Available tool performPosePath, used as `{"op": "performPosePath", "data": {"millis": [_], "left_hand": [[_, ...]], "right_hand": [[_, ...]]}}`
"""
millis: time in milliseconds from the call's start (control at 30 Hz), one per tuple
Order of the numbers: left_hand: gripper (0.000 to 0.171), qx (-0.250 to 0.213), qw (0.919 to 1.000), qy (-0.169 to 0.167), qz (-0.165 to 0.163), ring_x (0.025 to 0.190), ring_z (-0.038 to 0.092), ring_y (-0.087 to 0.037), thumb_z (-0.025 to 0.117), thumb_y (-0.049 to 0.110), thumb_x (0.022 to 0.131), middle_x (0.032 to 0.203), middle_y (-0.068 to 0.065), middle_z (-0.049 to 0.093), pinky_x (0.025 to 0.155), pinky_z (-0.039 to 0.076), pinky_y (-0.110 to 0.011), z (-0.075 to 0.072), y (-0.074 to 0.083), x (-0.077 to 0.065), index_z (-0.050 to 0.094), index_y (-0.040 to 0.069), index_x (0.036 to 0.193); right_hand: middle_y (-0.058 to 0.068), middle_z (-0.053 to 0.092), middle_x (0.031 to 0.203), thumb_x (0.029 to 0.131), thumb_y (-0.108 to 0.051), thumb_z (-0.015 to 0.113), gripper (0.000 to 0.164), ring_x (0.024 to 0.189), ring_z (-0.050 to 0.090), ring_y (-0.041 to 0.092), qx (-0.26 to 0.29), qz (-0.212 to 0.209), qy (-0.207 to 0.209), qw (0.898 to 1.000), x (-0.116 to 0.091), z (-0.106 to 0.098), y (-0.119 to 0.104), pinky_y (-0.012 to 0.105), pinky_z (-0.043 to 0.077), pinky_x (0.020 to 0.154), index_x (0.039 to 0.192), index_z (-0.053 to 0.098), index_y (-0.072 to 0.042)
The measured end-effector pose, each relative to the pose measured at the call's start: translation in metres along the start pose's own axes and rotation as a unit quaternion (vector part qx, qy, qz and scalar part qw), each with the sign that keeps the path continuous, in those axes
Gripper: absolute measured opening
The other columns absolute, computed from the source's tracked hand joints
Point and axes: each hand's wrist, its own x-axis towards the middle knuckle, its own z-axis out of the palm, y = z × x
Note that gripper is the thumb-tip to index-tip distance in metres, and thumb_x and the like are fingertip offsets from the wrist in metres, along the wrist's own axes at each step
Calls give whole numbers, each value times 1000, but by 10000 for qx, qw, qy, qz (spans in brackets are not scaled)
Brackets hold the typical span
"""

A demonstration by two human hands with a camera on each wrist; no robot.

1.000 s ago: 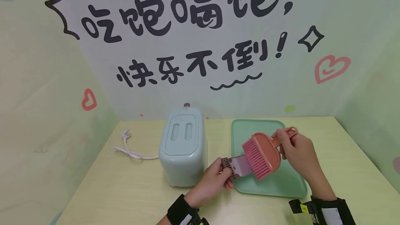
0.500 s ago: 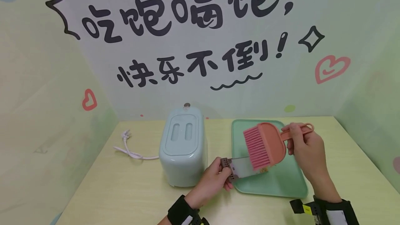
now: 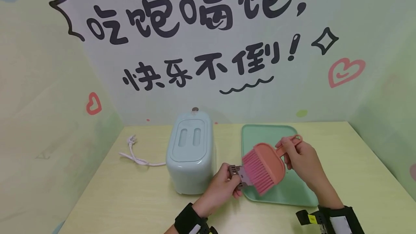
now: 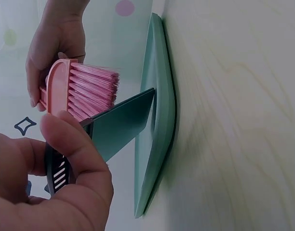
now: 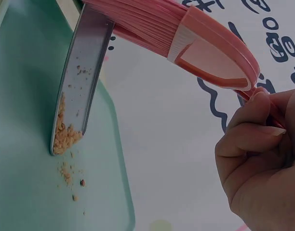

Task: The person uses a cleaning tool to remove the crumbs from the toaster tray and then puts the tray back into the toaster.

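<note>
My left hand (image 3: 222, 187) pinches the slotted dark end of a shallow metal crumb tray (image 5: 85, 67), which slopes down over a green serving tray (image 3: 300, 192). My right hand (image 3: 305, 161) grips the handle of a small coral hand brush (image 3: 268, 161). Its pink bristles lie over the crumb tray near my left fingers, hiding much of it in the head view. Golden crumbs (image 5: 65, 137) are heaped at the crumb tray's low end, with a few scattered higher up. In the right wrist view, loose crumbs (image 5: 66, 174) also lie on the green tray just beyond that end.
A pale blue toaster (image 3: 190, 154) with a lid on top stands left of my left hand. Its white cord and plug (image 3: 131, 142) lie on the wooden table (image 3: 136, 198) farther left. Printed walls rise behind and on both sides.
The brush first rose up and right toward the crumb tray's far end, then came back down and left to the end at my left hand. My left hand has hardly moved.
</note>
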Motion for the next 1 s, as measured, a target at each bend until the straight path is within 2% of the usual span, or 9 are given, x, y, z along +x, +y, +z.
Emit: {"op": "performPosePath", "data": {"millis": [167,333,467,567,667,767,867,1000], "left_hand": [[22,20,10000,65,71,69,63,-16,54,9,105,100,-10,62,62,55,-24,1,-1,0,47,0,123],[37,12,9999,98,102,68,63,-16,54,8,104,98,-10,62,61,54,-24,1,-2,0,45,0,139],[43,106,9998,63,147,68,64,-16,54,9,104,96,-10,62,61,55,-24,-1,-2,0,44,3,145],[41,307,9992,103,247,66,64,-15,55,9,104,90,-9,63,60,55,-23,-2,-3,0,46,3,144],[42,572,9975,184,358,63,64,-14,55,10,103,83,-7,64,58,55,-23,-2,-2,1,47,1,143],[44,791,9959,233,382,63,63,-15,58,13,103,84,-6,64,59,54,-23,-3,-1,2,48,1,143],[52,1069,9933,293,330,71,65,-16,71,20,98,95,-7,67,62,54,-25,-4,0,1,49,3,143],[69,1466,9883,321,270,90,66,-17,88,25,86,113,-9,68,74,53,-28,-6,1,0,50,8,141]], "right_hand": [[6,59,65,113,-41,49,45,54,56,17,-684,6,333,9971,2,-6,5,31,45,48,104,73,-4],[4,58,60,114,-40,46,50,51,54,17,-1394,-114,514,9888,5,-12,10,32,39,44,97,73,-1],[3,58,61,114,-38,45,50,52,55,16,-1643,-126,594,9845,5,-16,12,31,40,45,99,73,0],[3,58,60,114,-38,46,51,52,55,16,-1680,-91,815,9824,4,-20,12,31,41,45,89,70,0],[4,59,60,113,-39,46,53,51,56,15,-1519,-50,1113,9821,3,-23,10,31,41,45,82,67,-2],[4,60,62,113,-39,48,49,52,57,15,-1035,-79,1193,9874,2,-25,5,30,45,47,92,71,-2],[3,59,66,114,-38,48,44,55,58,16,-323,-125,905,9953,1,-24,1,29,50,51,108,73,-2],[2,56,67,114,-36,50,43,55,55,15,436,-36,381,9983,0,-20,0,30,53,52,112,70,3]]}}
